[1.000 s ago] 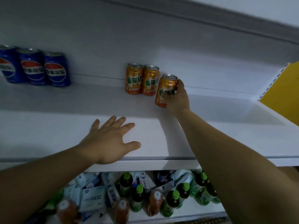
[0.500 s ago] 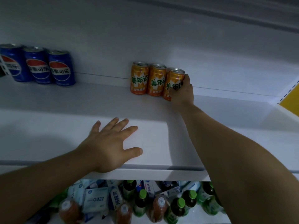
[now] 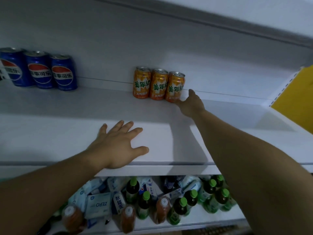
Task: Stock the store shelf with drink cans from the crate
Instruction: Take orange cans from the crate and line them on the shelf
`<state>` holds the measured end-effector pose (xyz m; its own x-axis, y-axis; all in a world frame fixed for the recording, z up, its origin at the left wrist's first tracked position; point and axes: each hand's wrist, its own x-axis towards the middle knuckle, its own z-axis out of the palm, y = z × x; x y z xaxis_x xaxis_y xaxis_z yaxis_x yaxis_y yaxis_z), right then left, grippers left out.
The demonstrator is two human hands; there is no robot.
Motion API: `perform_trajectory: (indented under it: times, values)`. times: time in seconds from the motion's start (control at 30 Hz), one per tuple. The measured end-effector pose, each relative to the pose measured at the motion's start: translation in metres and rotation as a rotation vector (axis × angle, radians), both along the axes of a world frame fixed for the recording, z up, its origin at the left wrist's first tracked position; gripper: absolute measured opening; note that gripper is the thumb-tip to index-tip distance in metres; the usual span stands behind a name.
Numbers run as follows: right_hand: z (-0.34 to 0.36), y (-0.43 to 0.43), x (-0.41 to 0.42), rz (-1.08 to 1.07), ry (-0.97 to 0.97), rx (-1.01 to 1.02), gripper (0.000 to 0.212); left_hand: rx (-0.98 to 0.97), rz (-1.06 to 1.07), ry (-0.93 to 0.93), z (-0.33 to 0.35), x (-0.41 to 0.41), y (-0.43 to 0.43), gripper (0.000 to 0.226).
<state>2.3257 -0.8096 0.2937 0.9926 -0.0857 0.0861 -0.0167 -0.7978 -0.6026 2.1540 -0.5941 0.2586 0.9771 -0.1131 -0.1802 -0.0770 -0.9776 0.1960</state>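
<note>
At the back of the shelf (image 3: 50,133), three orange cans (image 3: 158,84) upright, three blue cans (image 3: 39,70) leftward. Right hand (image 3: 191,104) beside the rightmost orange, fingers straight, empty; left hand (image 3: 115,146) flat, empty. Crate unseen.

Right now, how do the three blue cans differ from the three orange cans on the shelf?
The blue cans stand at the far left of the shelf, the orange cans near its middle. No hand is near the blue cans; the right hand lies beside the orange cans. Both are upright rows of three at the back.
</note>
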Motion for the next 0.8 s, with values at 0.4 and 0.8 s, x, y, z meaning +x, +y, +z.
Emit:
perform_trajectory:
  times: [0.4, 0.8]
  values:
    - [0.042, -0.148, -0.218, -0.270, 0.127, -0.272, 0.078, -0.082, -0.197, -0.024, 0.031, -0.004, -0.062, 0.082]
    - [0.022, -0.250, -0.442, -0.758, 0.283, -0.241, 0.075, -0.186, -0.978, 0.014, 0.018, -0.145, -0.287, 0.079]
